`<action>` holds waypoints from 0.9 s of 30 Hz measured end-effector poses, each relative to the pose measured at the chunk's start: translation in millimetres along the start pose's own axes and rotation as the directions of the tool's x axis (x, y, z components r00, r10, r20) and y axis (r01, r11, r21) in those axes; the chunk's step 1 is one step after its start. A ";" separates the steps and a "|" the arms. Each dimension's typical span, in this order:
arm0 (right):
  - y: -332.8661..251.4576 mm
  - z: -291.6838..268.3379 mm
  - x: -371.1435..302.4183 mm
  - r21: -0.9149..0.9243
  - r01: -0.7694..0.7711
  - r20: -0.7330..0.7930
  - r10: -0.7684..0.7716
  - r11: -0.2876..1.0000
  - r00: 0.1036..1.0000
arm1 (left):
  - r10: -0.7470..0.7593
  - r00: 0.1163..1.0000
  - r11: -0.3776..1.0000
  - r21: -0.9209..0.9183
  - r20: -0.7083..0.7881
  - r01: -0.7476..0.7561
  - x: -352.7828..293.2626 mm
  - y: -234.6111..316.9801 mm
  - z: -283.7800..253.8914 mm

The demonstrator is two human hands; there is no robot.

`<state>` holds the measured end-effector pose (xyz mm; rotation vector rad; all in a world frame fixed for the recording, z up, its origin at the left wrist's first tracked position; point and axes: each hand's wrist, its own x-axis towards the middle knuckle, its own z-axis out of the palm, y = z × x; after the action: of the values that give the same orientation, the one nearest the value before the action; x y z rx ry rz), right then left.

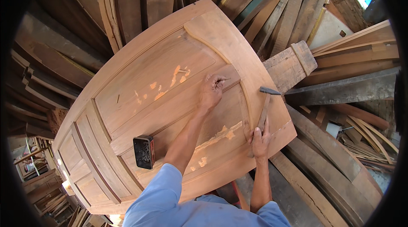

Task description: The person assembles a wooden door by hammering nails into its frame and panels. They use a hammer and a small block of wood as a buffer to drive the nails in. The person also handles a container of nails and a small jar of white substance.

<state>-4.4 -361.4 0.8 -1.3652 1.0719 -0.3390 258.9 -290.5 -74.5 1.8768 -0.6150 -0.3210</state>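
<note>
A panelled wooden door [221, 27] lies flat before me, with curved moulding strips along its panels. My left hand [211, 90] is over the far panel, thumb and fingers pinched together on what looks like a small nail [228, 78]. My right hand [260, 142] is closed round the wooden handle of a hammer [269, 91]. The hammer's dark head points away from me, near the door's right edge. To the left of my left forearm, an open black tin [143, 152] with many small nails in it rests on the door.
Orange-tan filler patches [175, 76] mark the panels, and a small stick [183, 71] lies by them. A thick wooden beam [293, 66] juts out beyond the door's right edge. Stacked planks [161, 1] surround the door, and thin offcuts [367, 135] are piled at the right.
</note>
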 end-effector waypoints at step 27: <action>46.9 13.6 -0.5 -0.269 0.089 -0.143 -0.131 0.959 0.981 | -0.057 0.840 0.660 0.611 -0.539 0.437 -319.9 15.2 -278.7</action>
<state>-11.6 -341.3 -43.1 -1.6607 1.2076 -0.4046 126.7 100.6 24.4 2.6981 -0.0992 0.2758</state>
